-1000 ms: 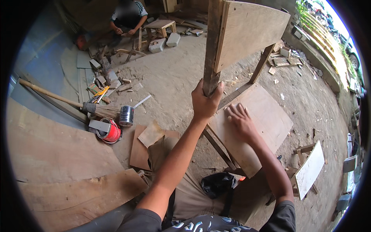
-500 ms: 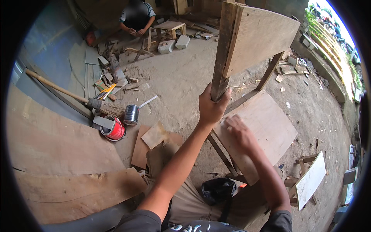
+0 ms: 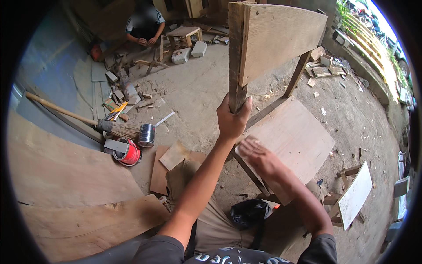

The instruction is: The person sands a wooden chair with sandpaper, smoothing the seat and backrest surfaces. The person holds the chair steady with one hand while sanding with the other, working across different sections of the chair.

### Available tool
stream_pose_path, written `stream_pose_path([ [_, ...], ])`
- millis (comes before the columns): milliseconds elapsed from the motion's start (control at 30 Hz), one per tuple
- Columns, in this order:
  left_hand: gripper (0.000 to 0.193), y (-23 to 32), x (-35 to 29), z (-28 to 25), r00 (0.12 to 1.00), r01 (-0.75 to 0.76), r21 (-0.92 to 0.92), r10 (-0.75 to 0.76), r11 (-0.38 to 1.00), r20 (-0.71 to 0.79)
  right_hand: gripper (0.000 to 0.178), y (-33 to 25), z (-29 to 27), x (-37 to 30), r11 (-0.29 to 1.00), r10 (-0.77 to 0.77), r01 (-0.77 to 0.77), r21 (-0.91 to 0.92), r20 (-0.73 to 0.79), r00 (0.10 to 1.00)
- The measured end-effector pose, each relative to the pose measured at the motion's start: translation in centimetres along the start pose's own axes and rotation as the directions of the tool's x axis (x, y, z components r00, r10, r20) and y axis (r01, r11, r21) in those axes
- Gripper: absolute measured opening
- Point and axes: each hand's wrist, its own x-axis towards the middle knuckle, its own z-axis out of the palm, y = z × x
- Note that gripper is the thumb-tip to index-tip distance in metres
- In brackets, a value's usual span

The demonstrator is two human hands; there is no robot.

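A wooden chair stands before me, with a plywood backrest (image 3: 281,42) and a pale square plywood seat (image 3: 294,136). My left hand (image 3: 233,119) is wrapped round the lower part of its left back post (image 3: 236,97), just under the backrest. Over the seat's left edge, my right hand (image 3: 257,154) lies palm down with its fingers pointing forward. Motion smears those fingers, and whatever may be under them is hidden. A black plastic bag (image 3: 249,213) rests beneath the seat, between my legs.
A broom (image 3: 118,127), a metal can (image 3: 147,135) and a red bucket (image 3: 128,154) stand to the left. Plywood sheets (image 3: 83,224) fill the lower left. A small white-topped stool (image 3: 355,196) is at right. Another person (image 3: 144,28) sits far back among scrap wood.
My right hand has slid left across the seat to its edge. The chair and my left hand appear slightly further left in view, as does the whole scene.
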Motion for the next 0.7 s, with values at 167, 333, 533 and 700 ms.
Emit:
stream_pose_path([
  [167, 0.017, 0.0, 0.5, 0.6, 0.999, -0.006, -0.003, 0.007, 1.0, 0.037, 0.033, 4.8, -4.4, 1.3, 0.996, 0.019, -0.042, -0.077, -0.273, 0.962],
  [333, 0.017, -0.2, 0.2, 0.4, 1.0, -0.027, -0.014, 0.027, 1.0, 0.014, 0.029, -1.1, 0.4, 0.2, 0.982, -0.185, 0.188, 0.018, -0.104, 0.977],
  [533, 0.016, -0.4, 0.4, 0.6, 0.998, -0.04, 0.008, 0.04, 0.999, 0.052, 0.037, 5.5, -2.9, -0.2, 0.957, 0.025, -0.037, -0.286, -0.044, 0.999],
  [700, 0.016, -0.4, 0.4, 0.1, 0.998, -0.045, -0.015, 0.045, 0.999, 0.045, 0.044, 2.3, 0.0, -0.2, 0.992, -0.023, 0.02, -0.124, -0.023, 0.999],
])
